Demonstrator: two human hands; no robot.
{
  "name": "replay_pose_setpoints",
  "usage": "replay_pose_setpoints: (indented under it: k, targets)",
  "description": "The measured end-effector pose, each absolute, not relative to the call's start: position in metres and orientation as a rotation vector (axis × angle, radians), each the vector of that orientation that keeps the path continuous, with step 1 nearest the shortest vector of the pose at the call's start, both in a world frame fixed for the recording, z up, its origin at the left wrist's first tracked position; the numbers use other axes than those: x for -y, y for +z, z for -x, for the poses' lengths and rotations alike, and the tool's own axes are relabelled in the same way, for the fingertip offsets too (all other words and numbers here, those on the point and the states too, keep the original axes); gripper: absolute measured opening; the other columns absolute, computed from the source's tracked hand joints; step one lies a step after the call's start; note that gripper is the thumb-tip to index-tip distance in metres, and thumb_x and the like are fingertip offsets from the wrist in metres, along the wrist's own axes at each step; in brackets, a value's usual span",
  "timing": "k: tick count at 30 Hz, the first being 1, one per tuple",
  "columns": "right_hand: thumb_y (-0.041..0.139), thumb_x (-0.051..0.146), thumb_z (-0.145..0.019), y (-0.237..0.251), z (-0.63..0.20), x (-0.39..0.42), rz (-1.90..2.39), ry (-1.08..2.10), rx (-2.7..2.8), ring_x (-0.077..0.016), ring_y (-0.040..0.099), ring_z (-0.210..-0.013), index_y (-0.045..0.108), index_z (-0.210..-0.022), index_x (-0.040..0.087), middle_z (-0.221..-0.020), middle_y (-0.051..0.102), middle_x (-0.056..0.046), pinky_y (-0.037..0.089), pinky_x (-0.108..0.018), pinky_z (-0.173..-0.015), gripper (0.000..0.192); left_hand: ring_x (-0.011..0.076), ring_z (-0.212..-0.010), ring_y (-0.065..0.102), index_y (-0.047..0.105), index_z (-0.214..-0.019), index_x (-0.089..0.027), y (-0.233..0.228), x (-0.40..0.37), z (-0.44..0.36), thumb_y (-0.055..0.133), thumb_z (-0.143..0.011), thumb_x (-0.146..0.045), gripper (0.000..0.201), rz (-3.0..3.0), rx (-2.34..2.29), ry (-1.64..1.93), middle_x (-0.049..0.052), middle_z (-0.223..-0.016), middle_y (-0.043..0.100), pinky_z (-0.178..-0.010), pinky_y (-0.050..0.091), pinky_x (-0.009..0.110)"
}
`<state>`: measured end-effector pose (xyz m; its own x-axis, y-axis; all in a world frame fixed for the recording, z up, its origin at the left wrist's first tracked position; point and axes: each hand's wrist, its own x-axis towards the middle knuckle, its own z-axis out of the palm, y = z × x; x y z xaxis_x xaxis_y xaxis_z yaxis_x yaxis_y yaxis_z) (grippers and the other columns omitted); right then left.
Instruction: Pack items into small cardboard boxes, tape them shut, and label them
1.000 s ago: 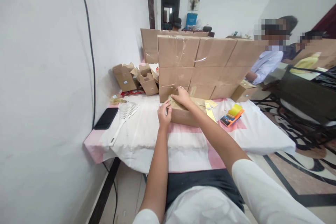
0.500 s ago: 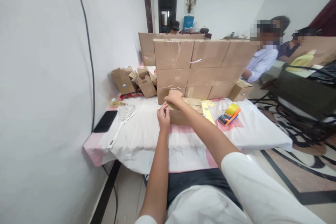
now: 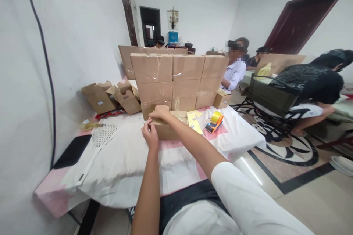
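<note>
A small brown cardboard box [image 3: 171, 131] lies on the cloth-covered table [image 3: 132, 161] in front of me. My right hand [image 3: 160, 112] presses down on the box's top at its left end, fingers curled. My left hand [image 3: 150, 133] pinches the box's left edge, just below the right hand. A yellow label sheet [image 3: 194, 122] lies to the right of the box. Beyond the sheet sits a tape dispenser [image 3: 214, 122] with a yellow roll.
A wall of taped cardboard boxes [image 3: 176, 80] stands behind the small box. Open empty cartons [image 3: 111, 97] lie at the back left. A white slotted spatula [image 3: 95, 147] and a black phone [image 3: 72, 151] lie at left. Several people [image 3: 303, 88] sit at right, near a dark chair [image 3: 268, 97].
The view has swung right and tilted, showing more of the room and a bent-over person at right. My right hand's fingers have curled on the box top; my left hand stays at the edge.
</note>
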<state>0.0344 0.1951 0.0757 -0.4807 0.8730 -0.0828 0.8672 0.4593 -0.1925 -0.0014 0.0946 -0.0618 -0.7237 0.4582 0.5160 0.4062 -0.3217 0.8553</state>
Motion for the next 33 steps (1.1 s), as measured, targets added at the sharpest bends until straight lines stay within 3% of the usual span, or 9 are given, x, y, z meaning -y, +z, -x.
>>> replay_pose_setpoints:
  k: [5, 13, 17, 21, 25, 28, 33]
  targets:
    - [0.065, 0.044, -0.081, 0.073, -0.029, -0.185, 1.582, 0.29, 2.639, -0.0336, 0.07, -0.119, 0.077, -0.117, 0.013, -0.12, 0.076, -0.02, 0.056, -0.038, -0.092, 0.049, 0.0243, -0.103, 0.058, 0.07, -0.114, -0.025, -0.063, -0.098, 0.0, 0.051, -0.094, -0.025, 0.028, -1.101, -1.9, 2.224, 0.006, -0.116, 0.073, -0.097, 0.045, 0.039]
    - [0.053, 0.042, -0.094, 0.073, -0.033, -0.179, 1.538, 0.306, 2.643, -0.0336, 0.068, -0.122, 0.076, -0.117, 0.013, -0.125, 0.073, -0.021, 0.051, -0.044, -0.1, 0.044, 0.0243, -0.108, 0.06, 0.071, -0.116, -0.026, -0.059, -0.091, 0.002, 0.052, -0.095, -0.028, 0.029, -1.162, -1.933, 2.181, 0.006, -0.118, 0.074, -0.099, 0.045, 0.038]
    - [0.046, 0.05, -0.099, 0.067, -0.048, -0.177, 1.468, 0.318, 2.62, -0.0354, 0.061, -0.129, 0.068, -0.132, 0.014, -0.139, 0.064, -0.023, 0.045, -0.046, -0.107, 0.054, 0.0228, -0.113, 0.062, 0.071, -0.119, -0.025, -0.059, -0.086, 0.004, 0.052, -0.096, -0.03, 0.03, -1.155, -1.844, 2.167, 0.006, -0.121, 0.073, -0.102, 0.046, 0.036]
    - [0.046, 0.051, -0.1, 0.053, -0.069, -0.173, 1.267, 0.355, 2.605, -0.0321, 0.052, -0.136, 0.055, -0.147, 0.023, -0.147, 0.055, -0.016, 0.039, -0.044, -0.114, 0.055, 0.0214, -0.117, 0.062, 0.07, -0.121, -0.025, -0.058, -0.084, 0.001, 0.052, -0.097, -0.03, 0.031, -1.13, -1.83, 2.16, 0.005, -0.122, 0.073, -0.105, 0.047, 0.033]
    - [0.057, 0.04, -0.096, 0.042, -0.083, -0.172, 1.03, 0.447, 2.585, -0.0298, 0.048, -0.135, 0.059, -0.144, 0.024, -0.149, 0.051, -0.011, 0.037, -0.042, -0.115, 0.05, 0.0214, -0.12, 0.062, 0.069, -0.122, -0.024, -0.059, -0.081, -0.005, 0.05, -0.099, -0.032, 0.031, -1.108, -1.867, 2.211, 0.006, -0.126, 0.071, -0.106, 0.046, 0.033]
    - [0.055, 0.022, -0.094, 0.038, -0.085, -0.176, 0.998, 0.502, 2.538, -0.0274, 0.05, -0.13, 0.065, -0.136, 0.023, -0.145, 0.055, -0.01, 0.038, -0.04, -0.114, 0.044, 0.0216, -0.12, 0.062, 0.069, -0.123, -0.024, -0.06, -0.079, -0.006, 0.049, -0.1, -0.035, 0.032, -1.129, -1.874, 2.192, 0.007, -0.128, 0.071, -0.107, 0.046, 0.034]
    - [0.052, 0.001, -0.082, 0.037, -0.078, -0.179, 0.965, 0.592, 2.44, -0.0244, 0.055, -0.126, 0.071, -0.124, 0.019, -0.137, 0.061, -0.01, 0.041, -0.037, -0.112, 0.049, 0.0226, -0.122, 0.061, 0.068, -0.125, -0.024, -0.058, -0.078, -0.003, 0.049, -0.1, -0.038, 0.034, -1.137, -1.884, 2.145, 0.008, -0.13, 0.07, -0.106, 0.047, 0.035]
